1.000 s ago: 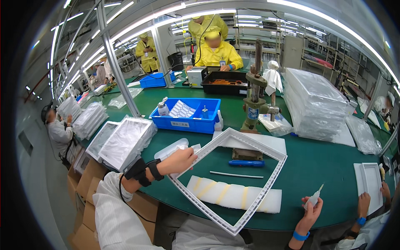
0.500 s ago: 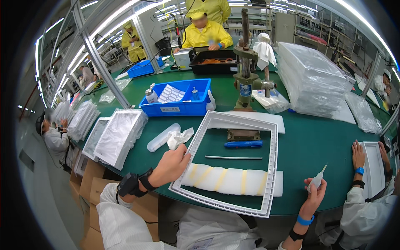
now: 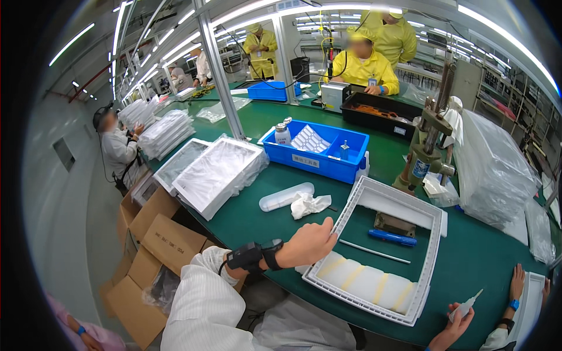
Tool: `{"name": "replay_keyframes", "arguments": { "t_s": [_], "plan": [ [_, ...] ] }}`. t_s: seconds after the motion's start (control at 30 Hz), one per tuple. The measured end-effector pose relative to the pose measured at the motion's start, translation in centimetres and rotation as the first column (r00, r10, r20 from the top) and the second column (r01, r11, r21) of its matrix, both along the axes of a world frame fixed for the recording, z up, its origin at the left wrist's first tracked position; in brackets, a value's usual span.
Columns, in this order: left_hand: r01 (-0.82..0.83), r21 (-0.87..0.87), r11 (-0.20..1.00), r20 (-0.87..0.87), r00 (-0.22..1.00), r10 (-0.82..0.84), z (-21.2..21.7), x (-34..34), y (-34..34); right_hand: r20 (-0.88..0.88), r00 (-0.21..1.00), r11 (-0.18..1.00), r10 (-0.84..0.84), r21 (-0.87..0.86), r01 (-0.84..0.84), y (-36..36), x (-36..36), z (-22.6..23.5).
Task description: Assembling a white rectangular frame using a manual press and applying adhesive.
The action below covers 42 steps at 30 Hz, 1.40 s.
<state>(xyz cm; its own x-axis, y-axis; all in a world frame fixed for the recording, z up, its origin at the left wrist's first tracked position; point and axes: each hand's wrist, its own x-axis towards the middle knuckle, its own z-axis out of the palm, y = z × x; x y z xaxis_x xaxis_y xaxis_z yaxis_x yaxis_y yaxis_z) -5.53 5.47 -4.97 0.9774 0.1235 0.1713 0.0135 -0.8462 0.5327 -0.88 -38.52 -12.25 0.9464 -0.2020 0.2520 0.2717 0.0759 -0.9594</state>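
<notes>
My left hand (image 3: 307, 241) is closed on the left side of a white rectangular plastic frame (image 3: 358, 300). Its front part rests over a white foam pad (image 3: 374, 286) with yellow tape strips; its far side is near another white foam strip. Through the opening I see a blue marker (image 3: 392, 237), a thin pale rod (image 3: 374, 252) and a dark metal block (image 3: 396, 226). My right hand (image 3: 449, 333), at the lower right, grips a small squeeze bottle (image 3: 464, 308) with a needle tip pointing up, apart from the frame. Beside my left hand lie crumpled tissue (image 3: 310, 205) and a clear plastic case (image 3: 285, 197).
Behind the frame stand a blue bin (image 3: 316, 164) and a green hand press (image 3: 417, 155). Bagged frames (image 3: 213, 175) are at left, a tall wrapped stack (image 3: 492, 164) at right. Cardboard boxes (image 3: 170, 240) sit below the table edge. A neighbour's hands (image 3: 517, 284) hold a white panel at right.
The view has turned left, so the table and its things appear farther right, with more of the boxes showing. My left hand still grips the frame; my right still holds the bottle.
</notes>
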Motion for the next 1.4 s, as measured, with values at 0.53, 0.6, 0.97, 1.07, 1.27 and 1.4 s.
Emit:
{"name": "replay_keyframes", "arguments": {
  "t_s": [0.53, 0.6, 0.97, 1.07, 1.27, 1.4],
  "plan": [
    [-0.089, -0.105, 0.99, 0.015, 0.996, 0.091, 0.2, 3.3, 2.7, 0.01, 0.981, 0.977, 0.194, 0.082, -0.194, 6.1, -5.4, 2.9],
    [-0.036, -0.229, 0.973, 0.03, 0.999, 0.044, -1.6, 4.6, 3.7, -0.006, 0.98, 0.977, 0.199, 0.08, -0.198, 7.4, -6.5, 3.4],
    [-0.096, -0.889, 0.448, -0.238, 0.933, -0.271, -1.9, 4.8, 3.7, -0.115, 0.993, 0.998, 0.026, 0.061, -0.019, 11.4, -9.3, 4.6],
    [-0.107, -0.88, 0.463, -0.251, 0.932, -0.262, -2.6, 4.6, 4.3, -0.096, 0.982, 0.985, 0.164, -0.037, -0.168, 12.4, -10.3, 4.8],
    [-0.105, -0.84, 0.533, -0.267, 0.935, -0.235, -3.6, 6.0, 3.3, -0.196, 0.927, 0.938, 0.321, -0.072, -0.34, 11.2, -11.6, 2.0],
    [-0.105, -0.833, 0.543, -0.251, 0.947, -0.202, -3.9, 5.4, 2.7, -0.221, 0.926, 0.911, 0.307, -0.214, -0.353, 10.7, -12.8, 1.6]
  ]
}}
